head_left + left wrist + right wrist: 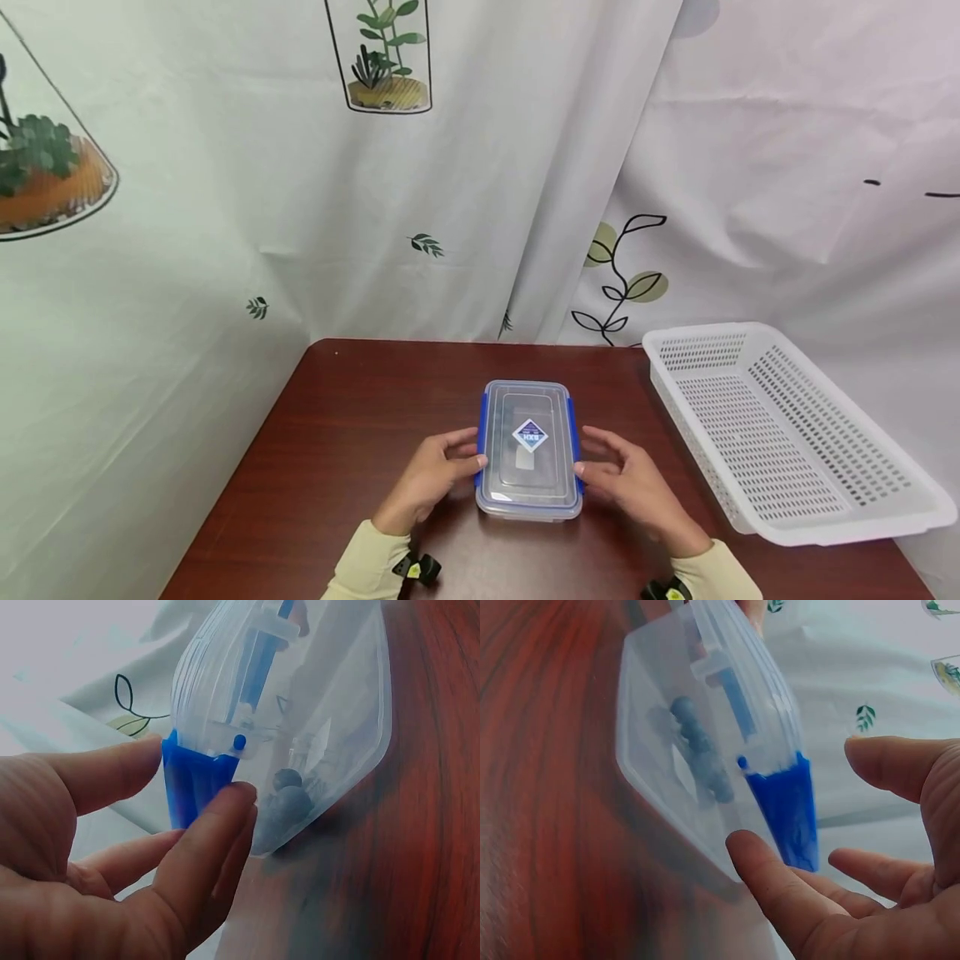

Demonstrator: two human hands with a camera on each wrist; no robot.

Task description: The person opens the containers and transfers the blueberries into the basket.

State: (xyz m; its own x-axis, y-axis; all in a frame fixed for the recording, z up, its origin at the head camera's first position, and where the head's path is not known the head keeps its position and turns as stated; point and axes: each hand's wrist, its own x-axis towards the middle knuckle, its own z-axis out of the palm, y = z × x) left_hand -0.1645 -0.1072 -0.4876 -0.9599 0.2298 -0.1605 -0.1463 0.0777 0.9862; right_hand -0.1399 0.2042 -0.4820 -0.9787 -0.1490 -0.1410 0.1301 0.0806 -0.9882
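A clear plastic food container (528, 492) with a lid and blue side latches stands upright on the table, a diamond-shaped sticker (531, 436) on its lid. My left hand (433, 475) is at its left side, fingers spread, the thumb against the edge by the blue latch (196, 780). On the opposite side, my right hand (633, 483) lies around the other blue latch (786, 814) with thumb and fingers apart. In the right wrist view, a gap shows between that thumb and the latch. Through the wall appear dark, rounded bluish-grey things (697, 750); their kind is unclear.
A white perforated plastic basket (757, 442) stands at the right of the dark red-brown table (360, 408), reaching its right edge. Behind the table and along the left hangs a white printed curtain (225, 208).
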